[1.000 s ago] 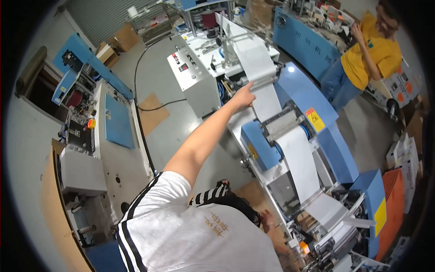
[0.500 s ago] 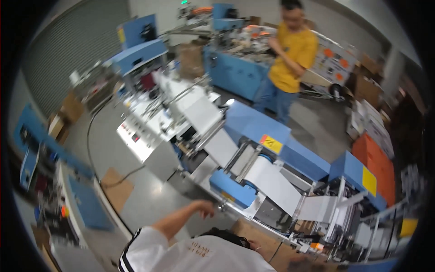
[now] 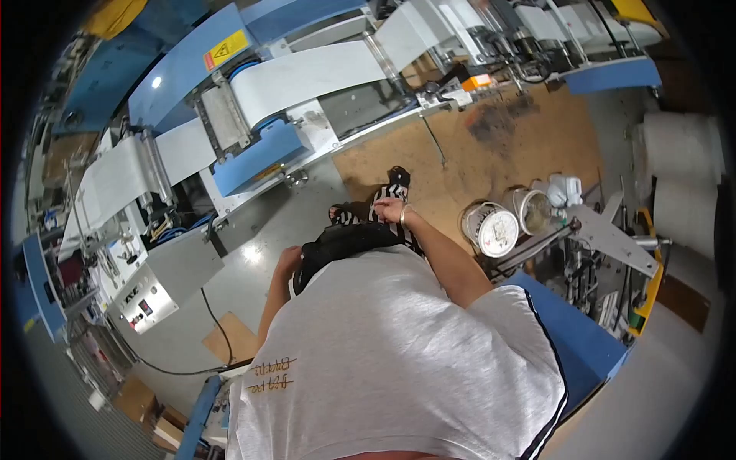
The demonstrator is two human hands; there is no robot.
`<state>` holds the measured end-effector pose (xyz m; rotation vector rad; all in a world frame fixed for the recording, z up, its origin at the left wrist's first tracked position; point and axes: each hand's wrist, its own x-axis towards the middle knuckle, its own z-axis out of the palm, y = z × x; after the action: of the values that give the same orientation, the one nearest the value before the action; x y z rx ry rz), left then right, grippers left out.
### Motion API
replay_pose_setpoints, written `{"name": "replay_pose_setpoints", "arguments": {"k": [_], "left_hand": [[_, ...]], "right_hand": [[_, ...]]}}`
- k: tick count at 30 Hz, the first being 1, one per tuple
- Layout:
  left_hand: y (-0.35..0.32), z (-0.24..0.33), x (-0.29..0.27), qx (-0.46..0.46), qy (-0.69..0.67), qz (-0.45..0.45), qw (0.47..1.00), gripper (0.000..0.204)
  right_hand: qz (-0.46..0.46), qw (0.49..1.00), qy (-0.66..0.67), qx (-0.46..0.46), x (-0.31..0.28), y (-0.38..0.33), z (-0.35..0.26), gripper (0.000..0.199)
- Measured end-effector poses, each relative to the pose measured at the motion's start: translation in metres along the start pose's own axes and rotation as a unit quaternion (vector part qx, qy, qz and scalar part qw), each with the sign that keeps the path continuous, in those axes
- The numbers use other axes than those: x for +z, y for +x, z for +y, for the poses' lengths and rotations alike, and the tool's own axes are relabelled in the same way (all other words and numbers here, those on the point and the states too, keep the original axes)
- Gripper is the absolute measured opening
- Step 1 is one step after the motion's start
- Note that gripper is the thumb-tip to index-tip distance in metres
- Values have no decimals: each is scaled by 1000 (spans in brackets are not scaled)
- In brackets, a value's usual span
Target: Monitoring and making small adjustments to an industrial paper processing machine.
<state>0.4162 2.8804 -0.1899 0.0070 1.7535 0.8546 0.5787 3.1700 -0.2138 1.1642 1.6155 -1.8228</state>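
Nearest the camera is the person's own white T-shirt [image 3: 391, 360], with a small line of yellow marks on its left side, filling the lower half of the view. Just past it the left hand [image 3: 289, 259] rests at the edge of a black waist pack [image 3: 345, 239]; its fingers look curled against the pack, though whether they grip it cannot be told. The right hand [image 3: 389, 208], a bangle on its wrist, has its fingers closed on the black-and-white striped cloth [image 3: 387, 201] at the person's front, just above the pack. Half a second ago the head faced out across the hall, the left arm reached toward the machine and a person in yellow stood beyond; now the view looks straight down and both hands are drawn in to the body.

To the right, on brown floor board, stand two round tins [image 3: 492, 228] with pale lids, close together. Farther off runs the blue machine [image 3: 257, 157] carrying a white web [image 3: 307, 77] over its rollers. A yellow rectangular warning label [image 3: 227, 49] with a triangle sits on its blue guard. At far left a grey control box [image 3: 146, 295] bears small buttons.
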Motion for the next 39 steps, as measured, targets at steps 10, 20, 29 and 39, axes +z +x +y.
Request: {"name": "replay_pose_setpoints", "arguments": {"k": [10, 20, 29, 39], "left_hand": [[22, 40, 35, -137, -39, -3, 990, 21], [78, 12, 140, -213, -173, -41, 961, 21], [44, 169, 325, -27, 24, -49, 998, 18], [56, 240, 367, -85, 38, 90, 992, 28]], "right_hand": [[59, 988, 134, 53, -57, -35, 57, 28], [94, 994, 58, -7, -176, -26, 89, 27], [22, 943, 329, 45, -338, -41, 122, 30], [31, 919, 382, 89, -409, -54, 152, 26]]}}
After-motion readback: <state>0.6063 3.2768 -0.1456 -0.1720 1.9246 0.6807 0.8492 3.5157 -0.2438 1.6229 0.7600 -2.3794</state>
